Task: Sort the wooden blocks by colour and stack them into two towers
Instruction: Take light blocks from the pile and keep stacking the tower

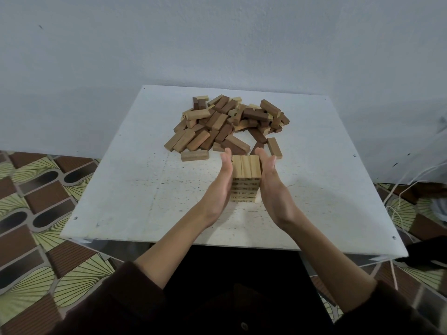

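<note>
sm. dark printed nos. on block sides of light tower (pixel 245 187), too blurry to read

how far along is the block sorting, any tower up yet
Done: one tower of light wooden blocks stands several layers high near the front of the white table. In hand: the left hand and right hand lie flat against its sides, seemingly squaring it. Left: the mixed pile of light and dark wooden blocks behind is unsorted, and no dark tower is started.

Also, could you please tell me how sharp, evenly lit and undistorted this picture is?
Head view: wide-angle distortion bows the table edges; light is soft, no glare; the tower is fairly sharp, though numbers printed on its side are barely legible.
</note>
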`<state>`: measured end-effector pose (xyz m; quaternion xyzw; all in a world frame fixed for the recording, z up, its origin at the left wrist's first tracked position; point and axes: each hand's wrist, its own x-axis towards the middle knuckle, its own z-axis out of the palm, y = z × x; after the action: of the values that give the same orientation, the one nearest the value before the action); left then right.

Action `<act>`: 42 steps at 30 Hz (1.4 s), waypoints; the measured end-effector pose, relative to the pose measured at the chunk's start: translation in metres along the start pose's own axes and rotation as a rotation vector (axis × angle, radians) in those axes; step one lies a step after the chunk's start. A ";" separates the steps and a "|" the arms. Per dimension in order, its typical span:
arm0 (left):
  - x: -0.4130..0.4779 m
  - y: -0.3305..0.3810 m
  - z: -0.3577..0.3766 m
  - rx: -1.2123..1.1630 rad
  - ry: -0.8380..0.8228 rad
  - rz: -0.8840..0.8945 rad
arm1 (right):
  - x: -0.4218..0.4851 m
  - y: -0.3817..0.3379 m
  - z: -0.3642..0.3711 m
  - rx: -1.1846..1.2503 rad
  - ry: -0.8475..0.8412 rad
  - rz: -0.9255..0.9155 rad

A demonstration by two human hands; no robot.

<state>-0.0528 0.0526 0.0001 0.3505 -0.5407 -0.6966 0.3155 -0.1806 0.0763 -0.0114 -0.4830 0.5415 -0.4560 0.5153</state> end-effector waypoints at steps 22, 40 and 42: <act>0.004 -0.002 -0.036 0.340 0.028 0.115 | 0.003 -0.011 -0.033 -0.231 -0.089 -0.127; 0.015 0.006 -0.034 0.508 0.038 0.203 | 0.015 -0.015 -0.036 -0.472 -0.068 -0.231; 0.015 0.006 -0.034 0.510 0.041 0.205 | 0.015 -0.016 -0.036 -0.477 -0.070 -0.231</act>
<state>-0.0324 0.0205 -0.0018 0.3759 -0.7247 -0.4953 0.2970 -0.2160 0.0596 0.0043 -0.6650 0.5568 -0.3540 0.3498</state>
